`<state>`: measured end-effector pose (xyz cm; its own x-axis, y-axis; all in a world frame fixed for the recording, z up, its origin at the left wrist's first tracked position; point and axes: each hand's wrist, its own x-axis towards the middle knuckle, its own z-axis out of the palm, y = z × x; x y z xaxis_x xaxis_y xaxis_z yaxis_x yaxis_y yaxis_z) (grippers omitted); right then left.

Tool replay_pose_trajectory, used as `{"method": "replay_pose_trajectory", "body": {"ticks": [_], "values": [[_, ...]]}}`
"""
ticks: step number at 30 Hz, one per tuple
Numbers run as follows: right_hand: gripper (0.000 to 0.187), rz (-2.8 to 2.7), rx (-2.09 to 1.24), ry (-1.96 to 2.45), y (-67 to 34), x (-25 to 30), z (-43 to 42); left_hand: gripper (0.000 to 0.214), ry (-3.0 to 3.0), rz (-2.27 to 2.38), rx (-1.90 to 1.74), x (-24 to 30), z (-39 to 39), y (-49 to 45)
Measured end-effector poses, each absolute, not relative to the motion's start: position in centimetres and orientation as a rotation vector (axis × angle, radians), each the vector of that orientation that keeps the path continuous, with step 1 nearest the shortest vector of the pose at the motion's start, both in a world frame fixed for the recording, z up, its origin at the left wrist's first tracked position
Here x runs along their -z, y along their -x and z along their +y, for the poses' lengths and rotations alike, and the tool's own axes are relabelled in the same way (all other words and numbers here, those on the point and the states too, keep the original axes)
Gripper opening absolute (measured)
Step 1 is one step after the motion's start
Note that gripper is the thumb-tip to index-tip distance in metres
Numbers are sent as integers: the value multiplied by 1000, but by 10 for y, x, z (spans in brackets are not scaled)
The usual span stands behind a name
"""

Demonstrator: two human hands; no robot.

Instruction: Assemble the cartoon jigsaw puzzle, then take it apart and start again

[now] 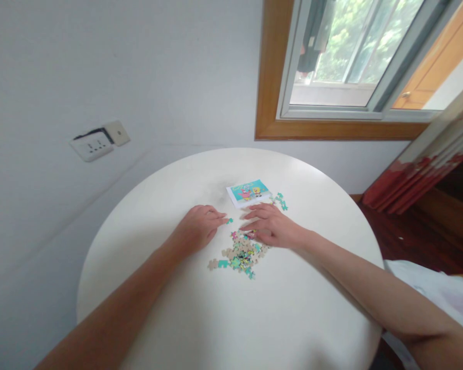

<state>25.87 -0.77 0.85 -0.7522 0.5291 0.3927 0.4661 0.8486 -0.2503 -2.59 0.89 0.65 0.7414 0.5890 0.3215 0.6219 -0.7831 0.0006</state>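
The person's left hand point(202, 226) rested on the round white table point(200, 318), fingertips at a small teal jigsaw piece point(230, 221) — whether pinched or merely touched, I could not tell. The right hand point(270, 224), fingers spread and loosely curved, gripped nothing visible beside the loose heap of beige-backed and coloured cardboard pieces point(237, 253). A teal rectangular picture card with pink and yellow cartoon figures point(250, 192) lay just beyond both hands.

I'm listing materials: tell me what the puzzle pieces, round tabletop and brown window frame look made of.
Puzzle pieces: probably matte cardboard, some printed, others plain tan. Round tabletop: perhaps laminate or painted wood; smooth, white, faintly shiny. Brown window frame: likely wood, perhaps varnished, from its orange-brown tone.
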Motion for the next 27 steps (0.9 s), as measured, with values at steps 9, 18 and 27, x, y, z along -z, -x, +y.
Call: {"method": "replay_pose_trajectory", "body": {"ticks": [9, 18, 27], "values": [[18, -2558, -88, 822, -241, 4, 0, 32, 2879, -994, 743, -4, 7, 19], [14, -2392, -228, 847, -231, 11, 8, 16, 2950, -1019, 828, 0, 5, 4], [25, -2324, -214, 935, -240, 11, 11, 14, 2855, -1191, 867, 10, 11, 2]]}}
